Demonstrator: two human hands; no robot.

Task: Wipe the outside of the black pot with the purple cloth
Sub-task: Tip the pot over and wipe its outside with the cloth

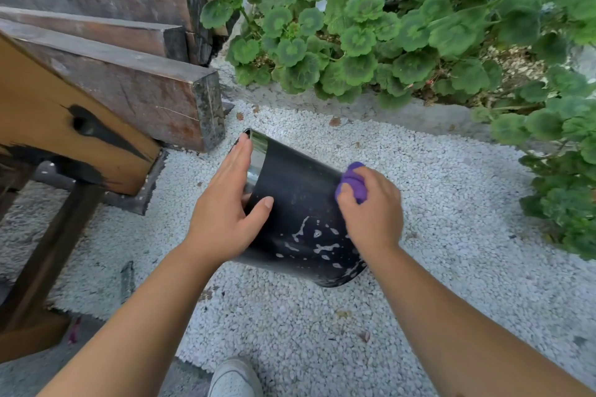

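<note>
Left hand [225,203] steadies the tilted smooth black plastic pot [300,200] on white gravel [435,203], right hand [371,206] clenching the bunched purple cloth [354,180] against its side; press hard and it may skid or roll.

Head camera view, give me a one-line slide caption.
Left hand steadies tilted black pot on gravel while right hand rubs it with purple cloth.

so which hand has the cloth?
The right hand: it presses the bunched purple cloth against the black pot's side. The left hand holds no cloth, just steadies the tilted pot at its rim end.
</note>
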